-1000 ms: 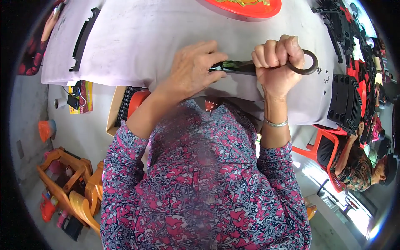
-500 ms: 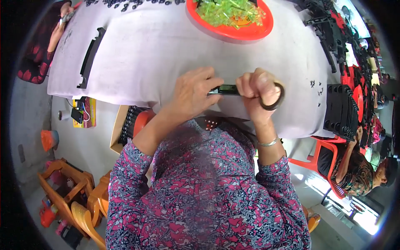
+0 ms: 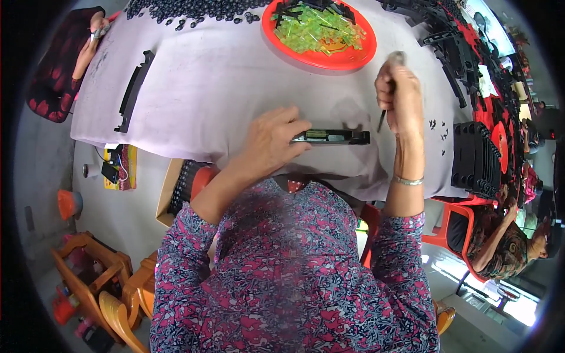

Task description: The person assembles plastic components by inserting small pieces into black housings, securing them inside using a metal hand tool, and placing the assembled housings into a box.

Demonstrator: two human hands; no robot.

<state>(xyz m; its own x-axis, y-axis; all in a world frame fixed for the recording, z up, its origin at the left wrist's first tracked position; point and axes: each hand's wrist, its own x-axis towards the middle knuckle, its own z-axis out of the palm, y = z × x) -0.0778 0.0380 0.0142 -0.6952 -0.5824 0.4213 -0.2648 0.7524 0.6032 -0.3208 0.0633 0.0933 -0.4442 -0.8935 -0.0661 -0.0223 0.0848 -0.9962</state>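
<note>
My left hand (image 3: pixel 273 136) grips the left end of a black plastic spirit level body (image 3: pixel 360 137) near the table's front edge. A pale green vial (image 3: pixel 321 135) lies along its open middle. To the right and farther back, my right hand (image 3: pixel 403 97) is raised in a fist around a dark tool (image 3: pixel 381 121). Its thin end points down below the fist, and a grey rounded end shows above. Motion blurs the rest. Another black level body (image 3: pixel 133 94) lies at the left. A red plate (image 3: pixel 369 54) at the back holds several clear green vials (image 3: pixel 312 29) and black pieces.
Small round black parts (image 3: pixel 194 9) are scattered along the back. At right stands a stack of black bodies (image 3: pixel 475 156), with tiny black bits (image 3: pixel 441 126) beside it. More black parts (image 3: pixel 450 56) pile up at back right. Other people sit left and right.
My right hand has lifted off the level body and moved right and away, carrying the dark tool. The body's right end now shows. My left hand keeps its grip.
</note>
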